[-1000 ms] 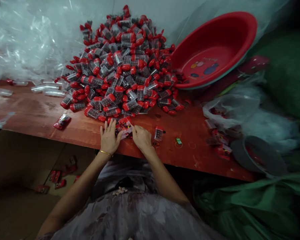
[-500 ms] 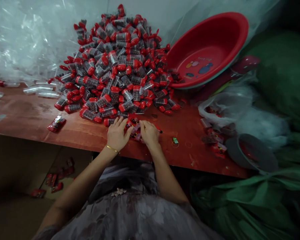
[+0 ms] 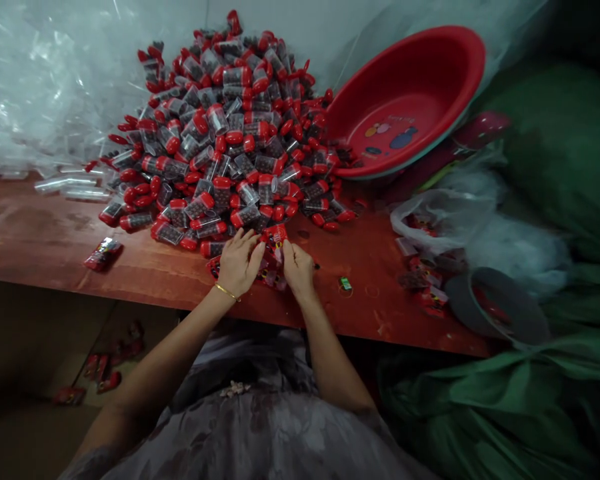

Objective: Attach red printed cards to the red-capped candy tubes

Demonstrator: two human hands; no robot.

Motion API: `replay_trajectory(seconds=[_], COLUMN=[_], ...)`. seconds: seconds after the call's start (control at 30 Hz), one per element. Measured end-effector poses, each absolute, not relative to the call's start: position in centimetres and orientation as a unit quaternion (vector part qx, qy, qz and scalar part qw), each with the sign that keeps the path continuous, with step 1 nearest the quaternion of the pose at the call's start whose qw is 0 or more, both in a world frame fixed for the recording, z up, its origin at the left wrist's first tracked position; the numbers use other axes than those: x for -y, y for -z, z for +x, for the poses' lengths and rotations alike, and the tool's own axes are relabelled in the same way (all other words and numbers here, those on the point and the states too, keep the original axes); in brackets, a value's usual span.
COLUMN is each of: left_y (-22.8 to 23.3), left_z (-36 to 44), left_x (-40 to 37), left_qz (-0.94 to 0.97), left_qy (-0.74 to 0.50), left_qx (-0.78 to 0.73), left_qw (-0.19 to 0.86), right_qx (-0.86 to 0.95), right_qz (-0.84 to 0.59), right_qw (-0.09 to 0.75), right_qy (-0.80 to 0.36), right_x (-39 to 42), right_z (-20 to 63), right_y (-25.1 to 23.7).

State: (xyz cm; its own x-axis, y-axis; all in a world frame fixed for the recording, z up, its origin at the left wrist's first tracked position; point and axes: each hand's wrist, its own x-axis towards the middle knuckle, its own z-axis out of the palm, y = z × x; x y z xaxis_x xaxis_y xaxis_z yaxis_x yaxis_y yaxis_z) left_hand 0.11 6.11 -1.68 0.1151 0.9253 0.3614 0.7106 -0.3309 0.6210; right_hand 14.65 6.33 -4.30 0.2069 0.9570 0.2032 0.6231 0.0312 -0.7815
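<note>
My right hand (image 3: 299, 267) pinches a small red printed packet (image 3: 277, 235) between thumb and fingers, just in front of the heap. To its left, my left hand (image 3: 240, 263), with a gold bangle on the wrist, lies palm down with thumb and fingers apart. It rests against other red printed packets (image 3: 269, 275), which are partly hidden under and between the hands. Beyond the fingers rises a large pile of clear tubes with red caps (image 3: 230, 147) and dark contents.
A red basin (image 3: 405, 100) leans tilted at the pile's right. Clear plastic bags (image 3: 445, 213) and a grey bowl (image 3: 497, 307) stand on the right. One wrapped tube (image 3: 103, 254) lies at left; a small green item (image 3: 345, 284) lies at right. Several wrapped tubes (image 3: 103, 367) sit below the table edge.
The red packet at my right fingertips now stands out more, its printed face showing. More packets show left of my left hand. The whole view has shifted slightly.
</note>
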Motion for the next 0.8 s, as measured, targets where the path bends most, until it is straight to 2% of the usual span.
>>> replay_trajectory(seconds=[0.13,0.27,0.37,0.47,0.57,0.67,0.8], left_y=[0.9,1.4,2.0,1.9,1.1,0.2,0.4], left_z=[0.1,-0.2,0.0,0.4,0.4,0.0,0.0], left_x=[-6.9,-7.0,-6.5,-6.2,-6.0,-5.3,-3.2], left_qz=[0.702,0.744,0.766,0.765,0.734,0.700,0.587], left_qy=[-0.317,-0.256,-0.229,-0.215,-0.277,-0.366,-0.414], left_qx=[-0.597,-0.606,-0.599,-0.606,-0.619,-0.601,-0.544], left_qw=[0.226,0.117,0.033,0.028,0.043,0.126,0.433], right_qx=[0.602,0.591,0.586,0.586,0.588,0.586,0.605], right_qz=[-0.665,-0.707,-0.691,-0.682,-0.692,-0.682,-0.614], right_qw=[0.392,0.363,0.397,0.416,0.407,0.429,0.481], right_qy=[-0.206,-0.141,-0.148,-0.138,-0.094,-0.086,-0.159], right_x=[-6.1,-6.2,-6.3,-6.2,-5.9,-5.1,-2.7], right_z=[14.1,14.5,15.1,15.4,15.6,15.2,13.8], right_y=[4.1,4.0,4.0,4.0,3.8,3.5,3.2])
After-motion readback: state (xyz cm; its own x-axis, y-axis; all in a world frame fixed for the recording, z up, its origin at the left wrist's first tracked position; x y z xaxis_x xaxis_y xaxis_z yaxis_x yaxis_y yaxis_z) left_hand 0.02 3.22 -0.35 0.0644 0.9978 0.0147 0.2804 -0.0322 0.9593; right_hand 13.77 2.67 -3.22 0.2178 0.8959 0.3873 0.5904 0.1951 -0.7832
